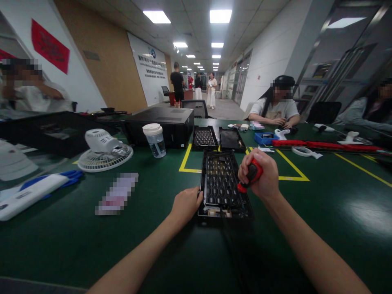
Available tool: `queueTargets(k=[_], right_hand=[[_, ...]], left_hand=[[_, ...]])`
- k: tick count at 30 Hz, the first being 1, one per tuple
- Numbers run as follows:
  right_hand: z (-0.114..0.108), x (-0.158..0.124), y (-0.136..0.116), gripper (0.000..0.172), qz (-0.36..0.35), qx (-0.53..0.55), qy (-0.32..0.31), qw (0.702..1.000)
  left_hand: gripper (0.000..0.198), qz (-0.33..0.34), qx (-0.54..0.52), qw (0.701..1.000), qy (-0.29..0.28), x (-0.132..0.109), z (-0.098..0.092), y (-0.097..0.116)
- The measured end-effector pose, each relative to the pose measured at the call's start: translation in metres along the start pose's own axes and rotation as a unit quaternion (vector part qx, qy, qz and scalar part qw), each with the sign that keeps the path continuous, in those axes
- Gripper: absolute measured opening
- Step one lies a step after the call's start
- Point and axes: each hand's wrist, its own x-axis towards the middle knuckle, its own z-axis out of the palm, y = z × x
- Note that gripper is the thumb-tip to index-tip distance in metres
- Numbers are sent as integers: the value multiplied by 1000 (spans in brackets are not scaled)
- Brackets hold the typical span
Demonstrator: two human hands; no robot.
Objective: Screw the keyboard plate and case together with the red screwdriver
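An open black rectangular case [246,209] lies on the green table in front of me. Rows of dark, cell-like shapes fill the panel [221,181] inside it, and small pale parts and a dark cable show at its near end. My left hand [186,205] grips the case's left edge, fingers closed against the side. In my right fist is a red and black screwdriver [254,171], held slanted over the right edge of the case. Its tip is too dark to make out, so I cannot tell whether it touches anything. My right hand [266,173] stays above the table.
Two similar black cases [204,138] sit just beyond, by yellow tape lines. To the left are a white fan [105,151], a lidded cup [154,141], a large black box [159,118] and a blurred flat item [118,194]. A blue tray [266,138] and seated people are farther right.
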Motion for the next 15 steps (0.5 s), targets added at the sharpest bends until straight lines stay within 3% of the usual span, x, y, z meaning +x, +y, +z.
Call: queueTargets(k=[15], right_hand=[[4,-2,1,19,2,-6,-2,1000]], left_hand=[[37,-4,-6,1000,-1,-1,-1,1]])
